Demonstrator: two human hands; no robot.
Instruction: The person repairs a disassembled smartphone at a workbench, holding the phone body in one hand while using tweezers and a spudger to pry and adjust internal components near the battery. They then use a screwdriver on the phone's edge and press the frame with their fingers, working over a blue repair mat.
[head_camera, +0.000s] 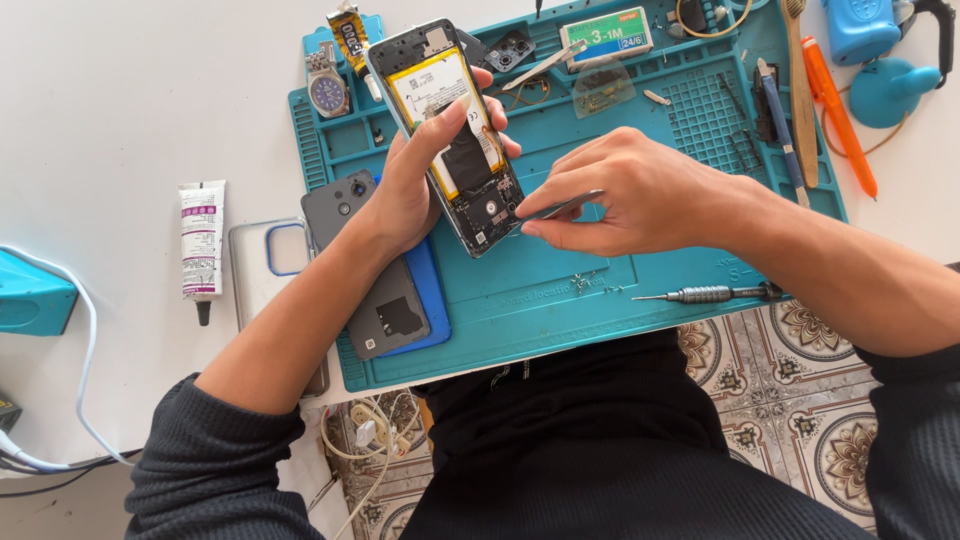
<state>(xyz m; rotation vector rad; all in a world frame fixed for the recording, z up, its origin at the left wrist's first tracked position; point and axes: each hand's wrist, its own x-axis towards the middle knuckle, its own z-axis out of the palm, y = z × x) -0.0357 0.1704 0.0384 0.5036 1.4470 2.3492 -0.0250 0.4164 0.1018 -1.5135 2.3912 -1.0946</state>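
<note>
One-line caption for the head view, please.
Left hand holds an opened phone over a teal mat; right hand applies tweezers.

The left hand (415, 190) holds an opened phone (450, 135) tilted above a teal repair mat (560, 310), thumb lying across its yellow battery and dark inner parts. The right hand (630, 195) pinches slim metal tweezers (560, 207) whose tip touches the phone's lower edge. Under the left wrist a grey back cover (375, 300) lies on a blue piece, just beside a clear phone case (262, 262). A small screwdriver (710, 294) rests on the mat's near edge, with tiny screws (585, 285) close by. A wristwatch (327, 88) sits at the mat's far left corner, and a white glue tube (202, 245) lies apart on the white worktop (120, 120).
</note>
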